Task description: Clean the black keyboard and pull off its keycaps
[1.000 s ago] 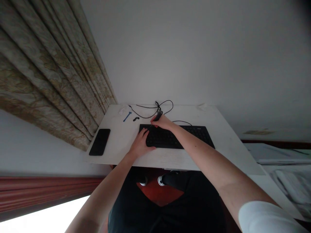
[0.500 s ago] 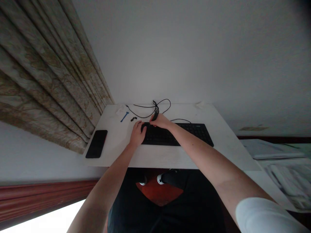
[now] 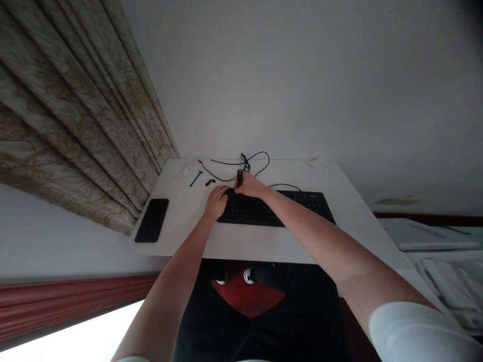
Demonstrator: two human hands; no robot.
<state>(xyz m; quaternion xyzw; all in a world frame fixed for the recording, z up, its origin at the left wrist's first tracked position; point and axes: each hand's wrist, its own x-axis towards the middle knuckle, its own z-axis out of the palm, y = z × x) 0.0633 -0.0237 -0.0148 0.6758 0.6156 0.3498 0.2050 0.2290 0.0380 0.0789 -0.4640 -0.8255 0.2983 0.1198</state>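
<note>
At the fingertips of the right hand (image 3: pixel 251 186), a black cable plug (image 3: pixel 239 177) stands pinched and upright, long axis pointing away, thin cable (image 3: pixel 222 180) trailing beyond, while the left hand (image 3: pixel 216 202), half-curled and empty, sits farther off on the black keyboard's (image 3: pixel 264 213) left end.

Dim, soft grey light overall; faint shadows on desk (image 3: pixel 260 246). White wall (image 3: pixel 302 75) darkens toward far right corner. Blown-out glare patch (image 3: pixel 68 332) near left. Keyboard (image 3: pixel 260 213) keys murky. Wide-angle bending bows curtain (image 3: pixel 68 110); edges soft.
</note>
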